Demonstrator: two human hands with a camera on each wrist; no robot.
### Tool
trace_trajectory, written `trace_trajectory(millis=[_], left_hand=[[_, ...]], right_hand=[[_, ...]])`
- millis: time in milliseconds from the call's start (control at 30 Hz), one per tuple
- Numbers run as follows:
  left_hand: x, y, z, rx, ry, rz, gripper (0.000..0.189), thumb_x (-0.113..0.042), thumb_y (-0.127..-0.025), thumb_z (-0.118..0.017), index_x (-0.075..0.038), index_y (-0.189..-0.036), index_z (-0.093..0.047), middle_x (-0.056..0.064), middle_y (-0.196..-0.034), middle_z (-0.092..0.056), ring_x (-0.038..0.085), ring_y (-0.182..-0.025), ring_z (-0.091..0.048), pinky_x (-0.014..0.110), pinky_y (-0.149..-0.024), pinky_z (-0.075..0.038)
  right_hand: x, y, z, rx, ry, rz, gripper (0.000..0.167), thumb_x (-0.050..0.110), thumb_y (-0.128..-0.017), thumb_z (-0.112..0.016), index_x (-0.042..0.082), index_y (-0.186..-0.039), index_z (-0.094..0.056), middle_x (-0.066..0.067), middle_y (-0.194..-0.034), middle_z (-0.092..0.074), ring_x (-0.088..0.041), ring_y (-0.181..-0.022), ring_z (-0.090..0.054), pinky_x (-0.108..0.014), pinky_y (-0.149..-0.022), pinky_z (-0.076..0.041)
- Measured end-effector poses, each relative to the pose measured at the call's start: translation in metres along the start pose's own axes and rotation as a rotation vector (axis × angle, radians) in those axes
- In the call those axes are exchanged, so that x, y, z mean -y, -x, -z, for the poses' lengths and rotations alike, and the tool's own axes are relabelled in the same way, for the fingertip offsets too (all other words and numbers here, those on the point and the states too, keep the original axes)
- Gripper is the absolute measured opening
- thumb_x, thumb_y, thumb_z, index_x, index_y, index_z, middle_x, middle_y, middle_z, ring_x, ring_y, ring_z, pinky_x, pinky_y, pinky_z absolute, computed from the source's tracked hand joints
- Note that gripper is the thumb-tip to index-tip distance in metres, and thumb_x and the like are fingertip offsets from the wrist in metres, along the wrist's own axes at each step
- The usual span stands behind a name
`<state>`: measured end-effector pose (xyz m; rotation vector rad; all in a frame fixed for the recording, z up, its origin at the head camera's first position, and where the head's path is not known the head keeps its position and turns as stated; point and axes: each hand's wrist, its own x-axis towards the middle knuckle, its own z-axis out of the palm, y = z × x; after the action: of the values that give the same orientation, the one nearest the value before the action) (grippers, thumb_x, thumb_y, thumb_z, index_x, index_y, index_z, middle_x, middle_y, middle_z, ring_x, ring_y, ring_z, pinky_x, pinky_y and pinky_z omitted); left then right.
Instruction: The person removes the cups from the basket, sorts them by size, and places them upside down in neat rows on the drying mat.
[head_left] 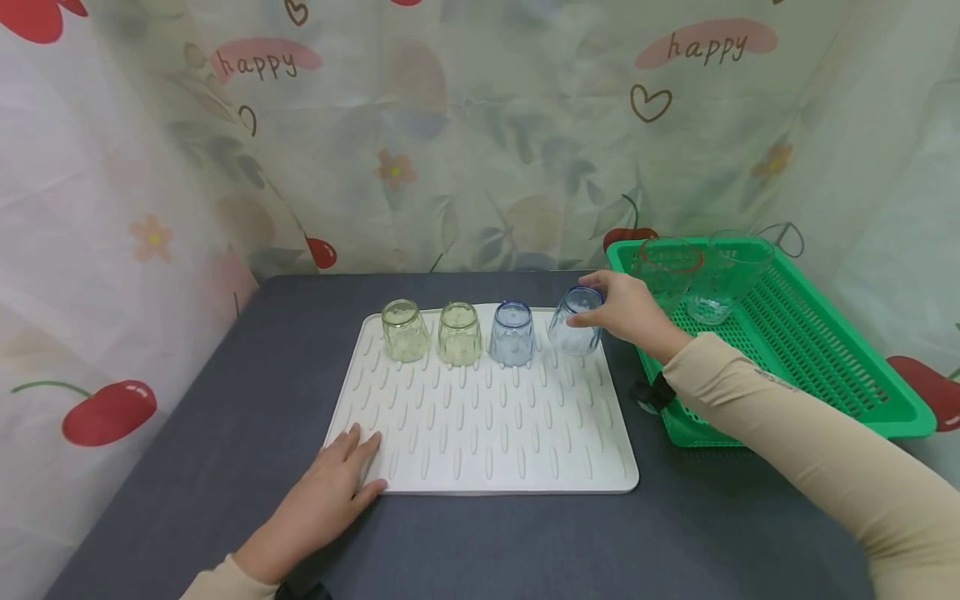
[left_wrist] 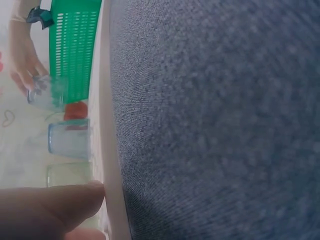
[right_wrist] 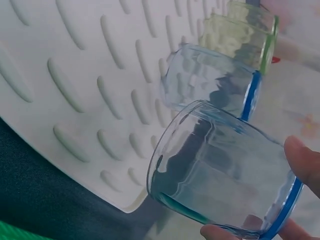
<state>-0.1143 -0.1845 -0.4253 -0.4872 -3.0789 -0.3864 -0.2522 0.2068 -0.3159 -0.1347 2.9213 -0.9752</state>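
My right hand (head_left: 626, 310) grips a clear glass tumbler with a blue-tinted end (head_left: 576, 323) by that end, between thumb and fingers. The tumbler tilts slightly over the far right corner of the white ridged mat (head_left: 487, 442). In the right wrist view the held tumbler (right_wrist: 220, 170) has its clear end toward the mat. Along the mat's far edge stand another blue tumbler (head_left: 513, 335) and two green tumblers, one in the middle (head_left: 460, 335) and one at the left (head_left: 406, 333). My left hand (head_left: 326, 492) rests with spread fingers on the mat's front left corner.
Right of the mat stands a green slotted basket (head_left: 892, 417). Inside it are a clear glass (head_left: 723, 287) and a red-rimmed glass (head_left: 663, 267). A dark grey cloth (head_left: 225, 433) covers the table. Patterned curtains (head_left: 480, 125) hang behind and at both sides.
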Motion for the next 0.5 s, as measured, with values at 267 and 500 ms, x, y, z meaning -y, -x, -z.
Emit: trace_trajectory(millis=[267, 500], left_hand=[[-0.001, -0.001, 0.0, 0.03, 0.007, 0.009, 0.059, -0.029, -0.09, -0.069, 0.001, -0.137, -0.051, 0.036, -0.142, -0.04, 0.049, -0.134, -0.037, 0.062, -0.106, -0.032], [-0.001, -0.002, 0.0, 0.059, 0.005, 0.024, 0.06, -0.03, -0.09, -0.069, 0.001, -0.137, -0.051, 0.035, -0.143, -0.039, 0.048, -0.136, -0.036, 0.062, -0.108, -0.03]], right_hand=[[-0.003, -0.012, -0.009, 0.021, 0.024, -0.025, 0.068, 0.026, -0.082, -0.078, 0.003, -0.139, -0.049, -0.022, -0.139, -0.05, -0.037, -0.128, -0.047, -0.051, -0.099, -0.045], [-0.005, -0.023, -0.017, 0.02, 0.037, -0.032, 0.066, 0.023, -0.081, -0.079, -0.002, -0.135, -0.05, -0.024, -0.131, -0.054, -0.038, -0.119, -0.052, -0.049, -0.095, -0.047]])
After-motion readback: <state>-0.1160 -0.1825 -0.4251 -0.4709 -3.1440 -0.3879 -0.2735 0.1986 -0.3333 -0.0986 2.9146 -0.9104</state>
